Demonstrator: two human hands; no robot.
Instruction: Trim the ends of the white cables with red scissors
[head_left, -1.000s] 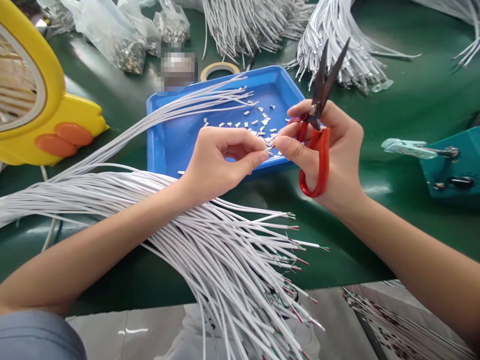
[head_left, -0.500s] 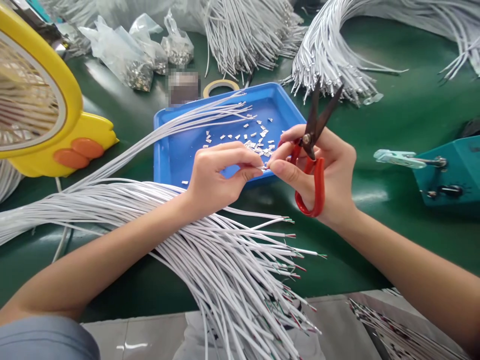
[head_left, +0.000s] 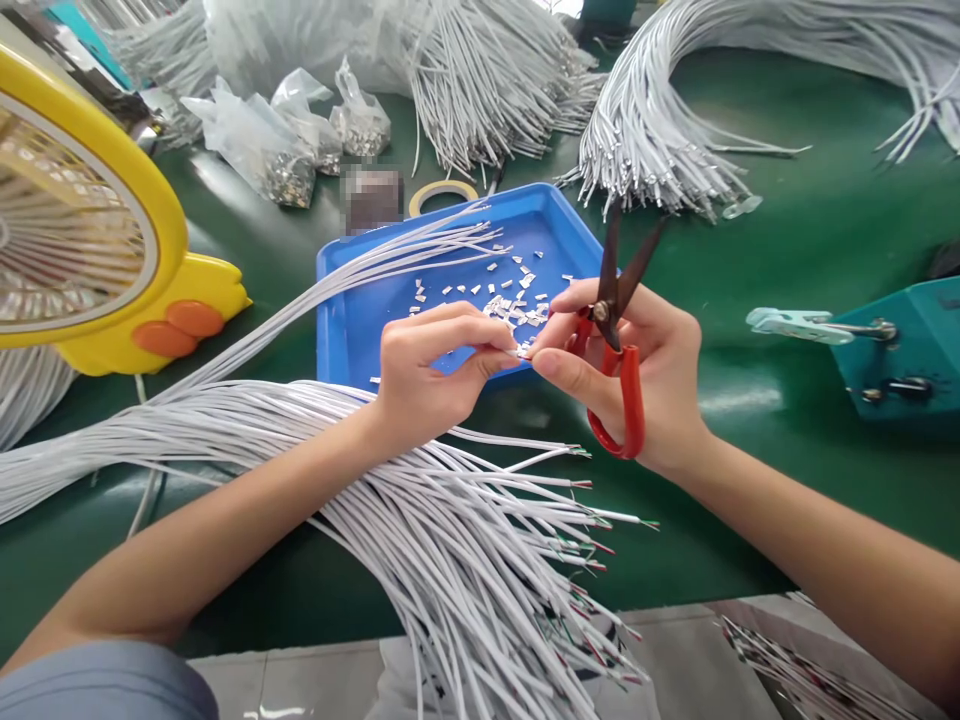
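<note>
Scissors (head_left: 634, 400) jut forward from the right hand's grip (head_left: 666, 368).

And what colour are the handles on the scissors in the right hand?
The scissor handles are red, showing best in the head view.

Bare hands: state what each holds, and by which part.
Right hand: dark metal scissors, by red handles. Left hand: thin white cable, apparently pinched near its tip; whether the right also grips it is unclear.
</note>
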